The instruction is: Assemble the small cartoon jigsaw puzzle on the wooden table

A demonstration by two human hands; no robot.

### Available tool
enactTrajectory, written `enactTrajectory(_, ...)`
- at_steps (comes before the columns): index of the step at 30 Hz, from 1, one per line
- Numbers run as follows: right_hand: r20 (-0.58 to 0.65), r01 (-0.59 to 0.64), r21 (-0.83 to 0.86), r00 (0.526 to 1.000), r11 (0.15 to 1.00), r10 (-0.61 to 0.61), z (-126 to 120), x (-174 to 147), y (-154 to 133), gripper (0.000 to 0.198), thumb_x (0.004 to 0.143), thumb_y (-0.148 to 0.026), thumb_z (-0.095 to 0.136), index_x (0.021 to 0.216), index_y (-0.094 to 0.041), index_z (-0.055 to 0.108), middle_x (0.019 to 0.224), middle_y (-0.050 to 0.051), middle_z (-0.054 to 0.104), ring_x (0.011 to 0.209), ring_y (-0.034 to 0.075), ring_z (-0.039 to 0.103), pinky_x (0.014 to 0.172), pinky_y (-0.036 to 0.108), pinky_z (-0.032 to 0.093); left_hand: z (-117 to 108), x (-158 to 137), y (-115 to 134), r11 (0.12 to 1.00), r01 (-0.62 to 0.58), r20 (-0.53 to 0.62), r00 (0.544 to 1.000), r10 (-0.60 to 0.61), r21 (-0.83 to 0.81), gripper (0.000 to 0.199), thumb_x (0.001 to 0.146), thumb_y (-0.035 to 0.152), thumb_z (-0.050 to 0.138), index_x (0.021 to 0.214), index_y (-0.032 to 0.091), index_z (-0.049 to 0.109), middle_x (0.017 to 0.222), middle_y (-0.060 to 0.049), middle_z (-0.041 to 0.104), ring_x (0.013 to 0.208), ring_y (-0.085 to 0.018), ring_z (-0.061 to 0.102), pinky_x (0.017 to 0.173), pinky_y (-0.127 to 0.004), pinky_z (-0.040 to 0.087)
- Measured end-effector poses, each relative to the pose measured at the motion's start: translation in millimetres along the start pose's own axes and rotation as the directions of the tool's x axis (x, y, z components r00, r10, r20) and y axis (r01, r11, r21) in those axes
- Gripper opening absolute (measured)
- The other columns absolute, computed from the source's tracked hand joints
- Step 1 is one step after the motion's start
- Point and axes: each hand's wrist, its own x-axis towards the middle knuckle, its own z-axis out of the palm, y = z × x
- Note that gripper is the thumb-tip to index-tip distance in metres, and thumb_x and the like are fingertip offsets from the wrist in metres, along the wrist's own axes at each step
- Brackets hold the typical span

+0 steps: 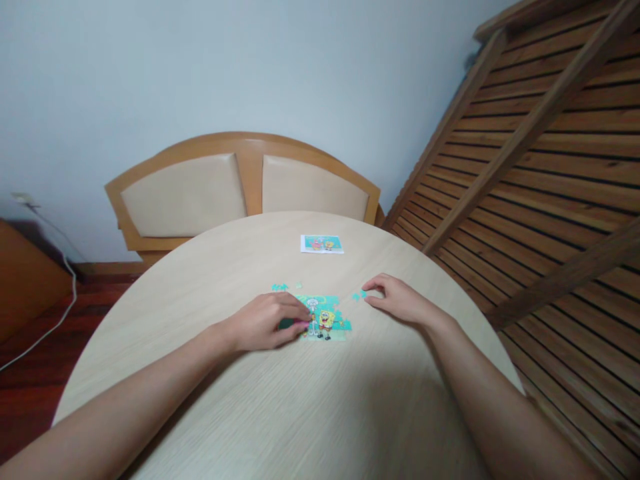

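Note:
A partly joined cartoon jigsaw puzzle (327, 320), mostly teal with a yellow square figure and a pale figure, lies flat on the round table. Over its left part rests my left hand (273, 320), covering that side. Its thumb and fingertips come together near the pale figure, with a small pink patch at the tips; whether that is a held piece I cannot make out. To the right of the puzzle, my right hand (395, 298) pinches a small teal puzzle piece (363, 293) between thumb and forefinger. Another loose teal piece (355, 297) lies just left of it.
Behind the puzzle lies a small reference picture card (321, 244). Loose teal pieces (280, 287) and a pale piece (299, 285) sit beyond my left hand. A padded wooden headboard (245, 180) stands past the pale table (240, 413); wooden slats (540, 167) lean at right.

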Motion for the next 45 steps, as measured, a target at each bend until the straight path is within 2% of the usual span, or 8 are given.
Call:
enactTrajectory(4,0.008,0.019,-0.009,1.000,1.000,-0.019,1.4,0.3,-0.6,0.020,0.083,-0.022,0.068,0.102,-0.016,0.072,0.106,0.010,0.070,0.098,0.023,0.066,0.093,0.036,0.051,11.1,2.0,-21.9,0.965,0.205,-0.167,0.970,-0.178,0.161,0.035,0.102,0.031,0.045,0.130,0.020,0.063,0.134,-0.010,0.064,0.123,-0.025,0.059,0.106,-0.045,0.047)
enactTrajectory(9,0.005,0.043,-0.087,0.999,0.995,-0.043,2.4,-0.3,-2.4,0.023,0.087,-0.026,0.066,0.106,-0.016,0.072,0.107,0.011,0.070,0.099,0.024,0.066,0.093,0.037,0.050,20.5,7.1,-41.8,0.957,0.212,-0.158,0.970,-0.183,0.198,0.035,0.102,0.034,0.044,0.128,0.020,0.065,0.138,-0.011,0.061,0.126,-0.027,0.057,0.108,-0.048,0.045)
enactTrajectory(17,0.008,0.083,-0.094,0.997,0.992,-0.083,2.7,0.1,-5.2,0.021,0.088,-0.026,0.065,0.106,-0.017,0.072,0.107,0.011,0.070,0.100,0.025,0.066,0.095,0.040,0.050,12.1,2.8,-51.6,0.893,0.389,-0.253,0.909,-0.331,0.228,0.025,0.098,0.032,0.050,0.098,0.021,0.073,0.105,-0.007,0.075,0.098,-0.025,0.068,0.089,-0.039,0.051)
enactTrajectory(22,0.017,0.084,-0.106,0.996,0.991,-0.082,2.4,0.1,-6.6,0.022,0.089,-0.027,0.065,0.107,-0.017,0.072,0.107,0.011,0.070,0.099,0.025,0.066,0.094,0.040,0.050,13.0,-0.8,-66.5,0.867,0.491,-0.330,0.835,-0.440,0.087,0.018,0.090,0.030,0.058,0.097,0.021,0.071,0.095,-0.007,0.073,0.090,-0.023,0.064,0.081,-0.035,0.050)
enactTrajectory(28,0.019,0.093,-0.105,0.996,0.990,-0.091,3.7,0.5,-7.4,0.022,0.088,-0.026,0.065,0.107,-0.017,0.072,0.108,0.011,0.070,0.099,0.025,0.066,0.094,0.039,0.050,14.1,2.0,-78.6,0.895,0.404,-0.264,0.857,-0.443,-0.191,0.021,0.085,0.025,0.058,0.101,0.014,0.064,0.094,-0.008,0.069,0.086,-0.020,0.063,0.081,-0.033,0.049)
enactTrajectory(33,0.019,0.091,-0.112,0.996,0.990,-0.089,2.3,-0.4,-8.6,0.021,0.088,-0.025,0.065,0.107,-0.017,0.072,0.108,0.011,0.070,0.101,0.025,0.066,0.094,0.039,0.050,10.8,3.0,-69.3,0.893,0.362,-0.264,0.864,-0.429,-0.267,0.023,0.085,0.024,0.057,0.105,0.013,0.061,0.091,-0.006,0.065,0.083,-0.017,0.061,0.078,-0.029,0.048)
enactTrajectory(39,-0.035,0.091,-0.103,0.995,0.991,-0.095,4.2,-0.3,-23.2,0.018,0.089,-0.025,0.064,0.104,-0.018,0.071,0.105,0.010,0.071,0.095,0.024,0.067,0.088,0.038,0.051,11.9,4.6,-56.3,0.866,0.361,-0.313,0.826,-0.469,-0.346,0.024,0.086,0.027,0.059,0.107,0.016,0.059,0.088,-0.004,0.067,0.082,-0.017,0.063,0.078,-0.030,0.049)
enactTrajectory(45,-0.058,0.159,0.163,0.987,0.974,-0.152,17.8,-4.4,-77.3,0.015,0.090,-0.025,0.061,0.100,-0.019,0.072,0.095,0.006,0.074,0.086,0.020,0.068,0.079,0.032,0.052,27.6,13.6,-24.5,0.670,0.261,-0.291,0.750,-0.594,-0.695,0.032,0.077,0.025,0.072,0.105,0.016,0.059,0.098,-0.007,0.067,0.080,-0.016,0.066,0.073,-0.030,0.054)
